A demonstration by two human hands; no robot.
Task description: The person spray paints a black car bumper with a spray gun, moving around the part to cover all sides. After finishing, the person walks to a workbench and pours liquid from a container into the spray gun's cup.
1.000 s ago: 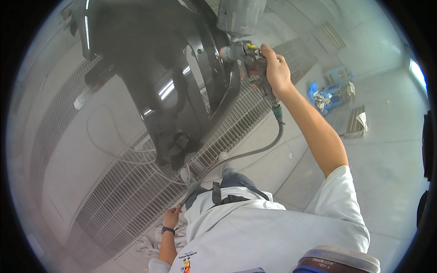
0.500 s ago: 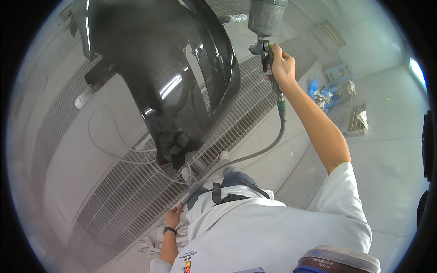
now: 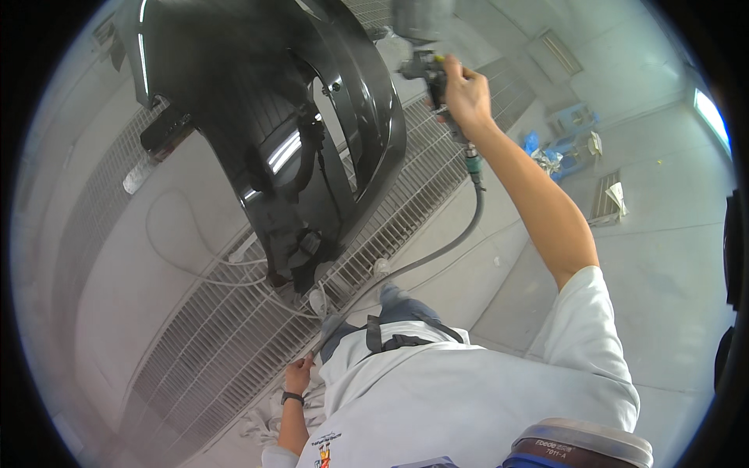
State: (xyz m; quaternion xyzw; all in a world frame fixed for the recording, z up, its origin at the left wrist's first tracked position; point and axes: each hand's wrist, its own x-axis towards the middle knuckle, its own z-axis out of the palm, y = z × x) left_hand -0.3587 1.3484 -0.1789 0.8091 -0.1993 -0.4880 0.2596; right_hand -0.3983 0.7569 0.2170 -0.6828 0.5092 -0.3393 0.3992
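The right hand (image 3: pixel 466 93) grips a spray gun (image 3: pixel 427 66) just right of the glossy black car bumper (image 3: pixel 312 132) hanging over the floor grate (image 3: pixel 234 366). The left hand (image 3: pixel 298 376) hangs low, seemingly holding the white hose (image 3: pixel 261 425), though that is unclear. A good coat likely needs the nozzle square to the panel, moving evenly.

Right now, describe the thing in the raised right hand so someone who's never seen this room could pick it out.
Start at the big glossy black car bumper panel hanging over the metal floor grating. Just to its right, the right hand is wrapped around a spray gun with a grey cup on top. It is the only tool trailing a grey hose down toward the floor.
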